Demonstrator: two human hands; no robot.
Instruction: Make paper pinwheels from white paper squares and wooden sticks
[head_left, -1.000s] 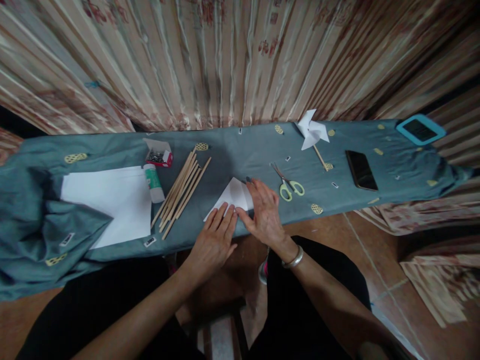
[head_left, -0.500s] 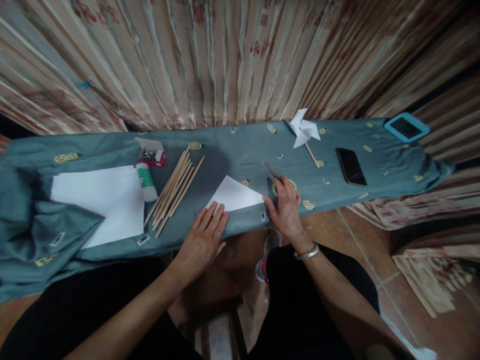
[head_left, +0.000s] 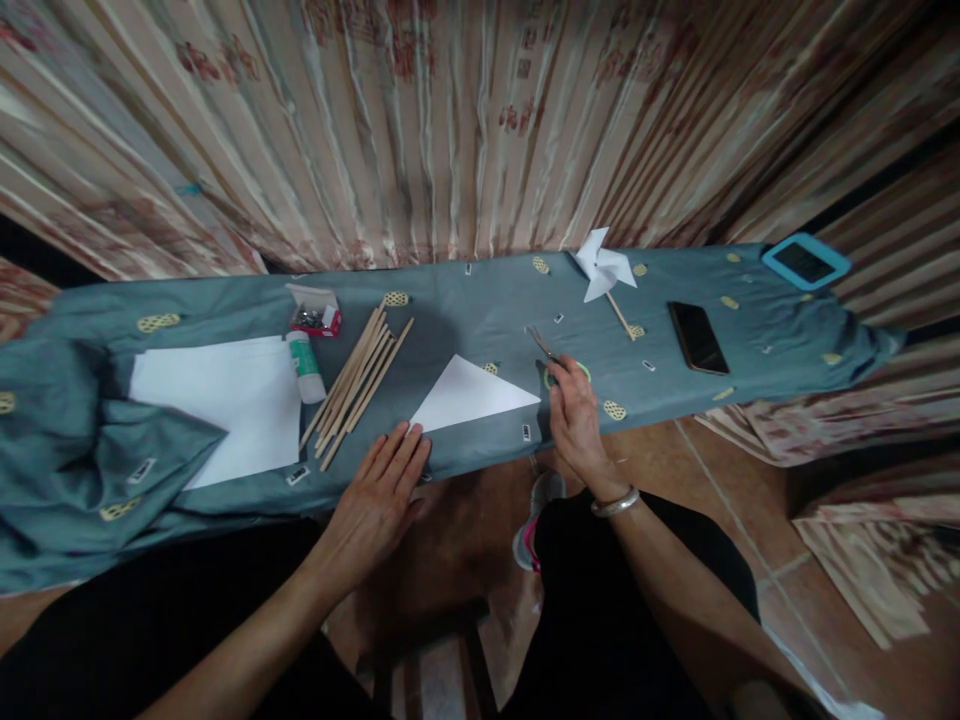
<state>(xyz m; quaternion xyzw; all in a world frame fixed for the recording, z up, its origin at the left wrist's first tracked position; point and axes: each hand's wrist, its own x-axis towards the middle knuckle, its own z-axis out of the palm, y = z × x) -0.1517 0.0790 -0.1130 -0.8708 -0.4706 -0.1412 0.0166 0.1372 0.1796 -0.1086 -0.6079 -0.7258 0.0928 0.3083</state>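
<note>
At seven o'clock, left hand (head_left: 375, 495), fingers together, touches uncut paper (head_left: 474, 394); right hand (head_left: 577, 418) at scissors (head_left: 551, 354), grip unclear; at two, pinwheel (head_left: 601, 268) looks finished.

On the bench (head_left: 480, 312), sticks (head_left: 360, 378) lie left of the paper triangle (head_left: 474, 393), scissors (head_left: 547, 349) to its right (a pinwheel (head_left: 609, 268) behind them).

A flat white paper triangle (head_left: 472, 397) lies with its near corner under the left hand's fingers (head_left: 396, 450), its top corner pointing away beyond them and its sharp third corner ending just short of the right hand's fingers (head_left: 574, 385). The metal-bladed scissors (head_left: 553, 355) with yellow-green loop handles lie beneath those right fingers, loops partly hidden, blades pointing away past the fingertips.
</note>
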